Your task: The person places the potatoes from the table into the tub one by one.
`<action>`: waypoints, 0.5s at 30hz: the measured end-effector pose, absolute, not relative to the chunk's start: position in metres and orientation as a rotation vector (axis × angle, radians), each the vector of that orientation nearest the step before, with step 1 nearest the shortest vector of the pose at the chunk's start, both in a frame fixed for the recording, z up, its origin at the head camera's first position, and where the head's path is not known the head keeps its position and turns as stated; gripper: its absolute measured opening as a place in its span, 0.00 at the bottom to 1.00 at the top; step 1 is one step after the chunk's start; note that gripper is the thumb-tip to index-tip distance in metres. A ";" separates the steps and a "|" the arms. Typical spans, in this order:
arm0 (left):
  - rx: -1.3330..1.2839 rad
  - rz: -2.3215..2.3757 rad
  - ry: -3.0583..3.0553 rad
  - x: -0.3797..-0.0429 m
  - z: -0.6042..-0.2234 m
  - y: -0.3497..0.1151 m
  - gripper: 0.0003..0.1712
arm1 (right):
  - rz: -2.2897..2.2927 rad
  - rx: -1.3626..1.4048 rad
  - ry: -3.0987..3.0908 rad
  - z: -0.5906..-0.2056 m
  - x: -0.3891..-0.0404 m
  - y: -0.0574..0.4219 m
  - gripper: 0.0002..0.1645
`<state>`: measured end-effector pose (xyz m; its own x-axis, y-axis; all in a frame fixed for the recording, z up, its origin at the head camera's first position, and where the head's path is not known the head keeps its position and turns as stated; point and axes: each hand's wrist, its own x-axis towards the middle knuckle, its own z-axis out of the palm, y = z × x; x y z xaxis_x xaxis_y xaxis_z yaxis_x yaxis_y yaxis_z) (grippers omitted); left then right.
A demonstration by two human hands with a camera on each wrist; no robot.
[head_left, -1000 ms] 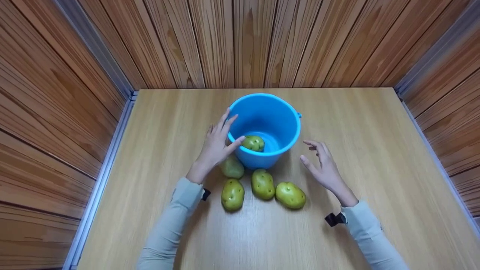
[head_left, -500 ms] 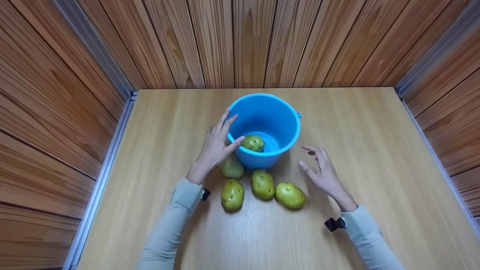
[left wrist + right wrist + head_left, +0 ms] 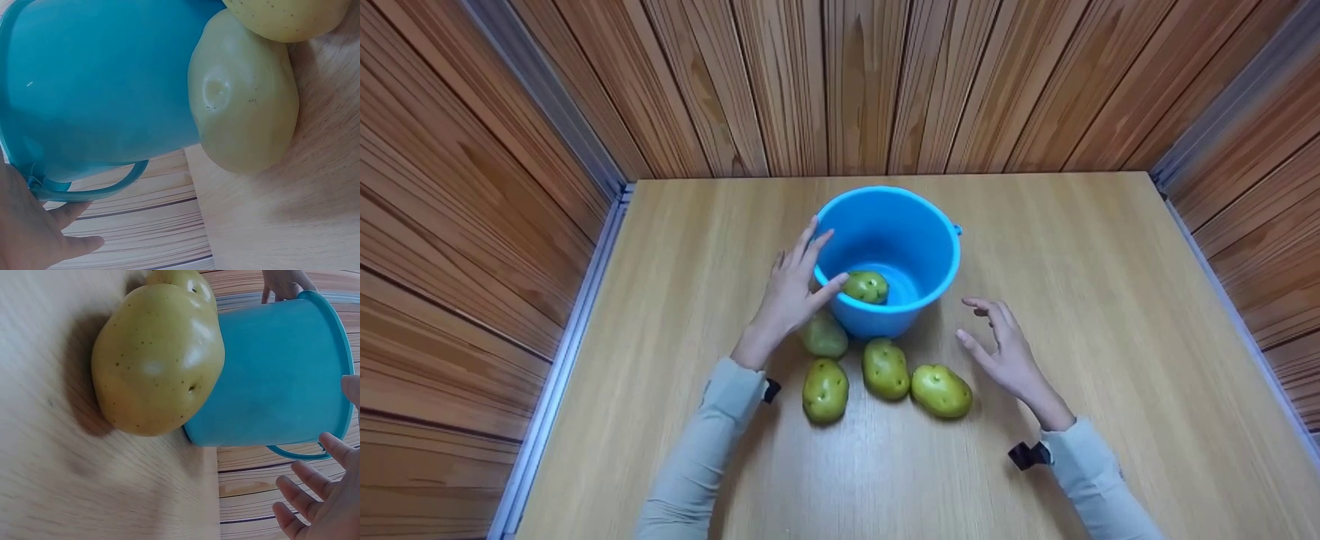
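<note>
A blue bucket [image 3: 877,322] stands upright on the table, with one green-yellow potato [image 3: 867,286] inside it. My left hand [image 3: 789,298] rests at the bucket's left rim, fingers spread and fairly straight, the thumb reaching over the edge. Below that hand, a paler potato [image 3: 243,95] sits against the bucket's side, partly hidden in the head view. Several more lie in front: a left potato [image 3: 826,391], a middle potato [image 3: 886,369] and a right potato [image 3: 942,391]. To the right of bucket and potatoes, my right hand [image 3: 1011,351] hovers with loosely bent fingers, holding nothing.
The wooden table [image 3: 1110,300] is bounded at the back by a wood-panelled wall [image 3: 855,90], with side panels left and right. Metal rails [image 3: 562,360] run along its sides. The bucket's handle [image 3: 107,188] hangs down its far side.
My right hand has drawn slightly back toward me, away from the bucket. The left hand, bucket and potatoes look unmoved.
</note>
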<state>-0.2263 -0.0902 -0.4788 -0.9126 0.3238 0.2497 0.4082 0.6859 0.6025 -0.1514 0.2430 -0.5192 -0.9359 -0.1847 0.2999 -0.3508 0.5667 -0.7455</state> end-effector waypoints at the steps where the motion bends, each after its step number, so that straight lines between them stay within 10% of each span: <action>1: -0.604 -1.035 -2.769 -0.226 -0.479 -0.090 0.41 | 1.305 0.451 -2.614 -0.519 -0.151 0.243 0.28; 15: -0.607 -1.059 -2.763 -0.227 -0.480 -0.091 0.41 | 1.267 0.500 -2.644 -0.528 -0.142 0.240 0.30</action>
<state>-0.2266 -0.0907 -0.4796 -0.9122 0.3244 0.2505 0.4087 0.6746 0.6147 -0.1419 0.2402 -0.5284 -0.9299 -0.2261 0.2902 -0.3679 0.5837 -0.7239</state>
